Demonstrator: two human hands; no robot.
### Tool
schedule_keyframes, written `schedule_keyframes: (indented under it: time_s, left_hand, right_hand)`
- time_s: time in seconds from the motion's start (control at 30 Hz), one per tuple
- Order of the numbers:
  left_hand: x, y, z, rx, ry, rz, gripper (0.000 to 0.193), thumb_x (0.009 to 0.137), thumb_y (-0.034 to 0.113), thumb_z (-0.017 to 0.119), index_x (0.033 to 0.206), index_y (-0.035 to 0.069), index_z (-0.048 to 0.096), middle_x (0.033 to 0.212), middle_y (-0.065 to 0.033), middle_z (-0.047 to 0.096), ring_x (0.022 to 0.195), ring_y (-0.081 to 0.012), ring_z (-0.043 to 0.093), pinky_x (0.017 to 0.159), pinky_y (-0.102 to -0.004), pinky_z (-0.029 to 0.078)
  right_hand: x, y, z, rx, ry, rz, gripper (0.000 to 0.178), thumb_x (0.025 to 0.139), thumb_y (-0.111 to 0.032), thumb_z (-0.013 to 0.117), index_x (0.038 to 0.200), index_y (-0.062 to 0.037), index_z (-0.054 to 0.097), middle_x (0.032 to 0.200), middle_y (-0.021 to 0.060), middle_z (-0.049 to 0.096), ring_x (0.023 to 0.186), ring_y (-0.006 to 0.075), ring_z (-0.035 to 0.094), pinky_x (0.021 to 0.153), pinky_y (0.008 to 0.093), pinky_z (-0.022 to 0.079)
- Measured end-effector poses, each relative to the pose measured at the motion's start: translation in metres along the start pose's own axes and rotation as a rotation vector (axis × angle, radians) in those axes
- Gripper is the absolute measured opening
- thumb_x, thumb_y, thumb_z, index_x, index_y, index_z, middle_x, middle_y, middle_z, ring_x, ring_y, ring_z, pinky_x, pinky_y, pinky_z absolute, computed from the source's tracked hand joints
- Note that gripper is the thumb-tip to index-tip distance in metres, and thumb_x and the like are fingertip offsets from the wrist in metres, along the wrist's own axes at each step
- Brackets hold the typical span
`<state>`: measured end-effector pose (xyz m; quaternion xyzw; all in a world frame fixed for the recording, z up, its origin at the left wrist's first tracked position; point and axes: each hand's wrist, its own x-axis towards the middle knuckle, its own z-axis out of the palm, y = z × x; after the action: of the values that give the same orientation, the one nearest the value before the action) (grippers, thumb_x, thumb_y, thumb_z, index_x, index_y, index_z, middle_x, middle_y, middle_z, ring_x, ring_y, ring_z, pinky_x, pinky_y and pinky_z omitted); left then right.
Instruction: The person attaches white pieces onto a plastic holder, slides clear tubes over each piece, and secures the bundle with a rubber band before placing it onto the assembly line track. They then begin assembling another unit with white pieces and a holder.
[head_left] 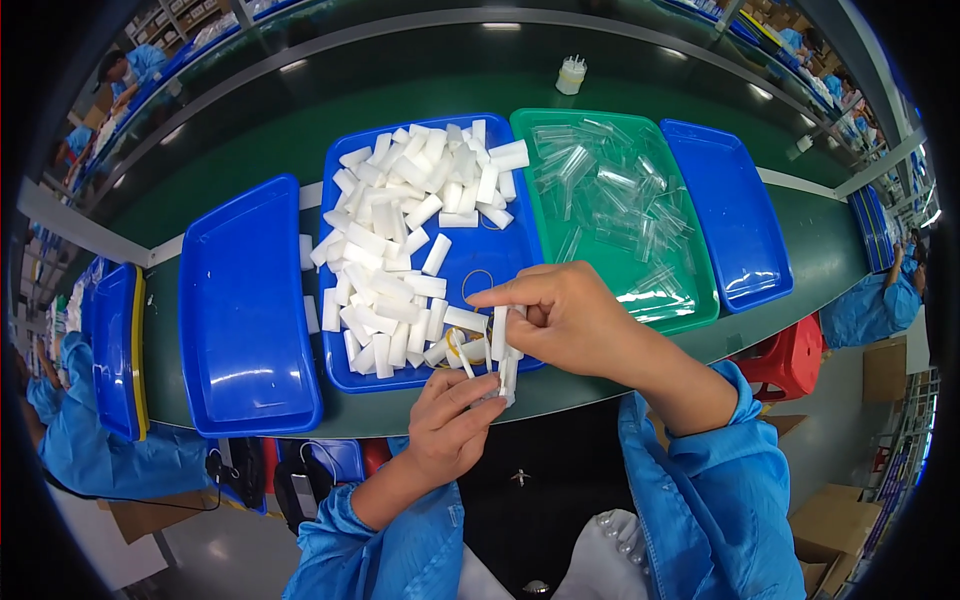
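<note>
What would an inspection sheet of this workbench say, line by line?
Surface: dark green bench, four trays side by side.
Job's things: white blocks heaped in the middle blue tray; clear plastic sleeves in the green tray.
Clutter: small white container at the back; two empty blue trays.
Hands: left hand and right hand pinch white pieces together.
Cables: nothing seen on the bench.
Surroundings: co-workers in blue coats, red stool, cardboard boxes.

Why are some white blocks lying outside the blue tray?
A few white blocks lie on the green table at the left edge of the middle blue tray, outside it. They look spilled from the heaped pile.
</note>
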<state>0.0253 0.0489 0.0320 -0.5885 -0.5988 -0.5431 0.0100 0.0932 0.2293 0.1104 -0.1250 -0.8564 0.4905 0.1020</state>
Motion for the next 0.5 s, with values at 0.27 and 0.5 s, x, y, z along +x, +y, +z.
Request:
schedule_keyframes:
  time_s: [0.27,0.5]
  left_hand:
    - [0.001,0.001,0.001,0.009,-0.020,-0.040,0.033,0.057,-0.009,0.063,0.087,0.004,0.066,0.098,-0.0093,0.061,0.074,-0.0280,0.055,0.063,-0.0332,0.046]
    - [0.006,-0.001,0.001,-0.010,-0.027,-0.032,0.032,0.057,-0.008,0.063,0.087,0.004,0.066,0.099,-0.0093,0.060,0.075,-0.0283,0.055,0.065,-0.0340,0.046]
  right_hand:
    - [-0.014,0.009,0.000,0.020,-0.057,-0.095,0.033,0.076,0.004,0.053,0.103,-0.0087,0.067,0.065,0.0050,0.057,0.051,0.0081,0.052,0.046,0.0221,0.040]
    - [-0.023,0.007,0.001,0.318,-0.088,0.091,0.025,0.080,0.000,0.054,0.103,-0.0051,0.064,0.076,0.0095,0.063,0.053,0.0098,0.056,0.046,0.0234,0.040]
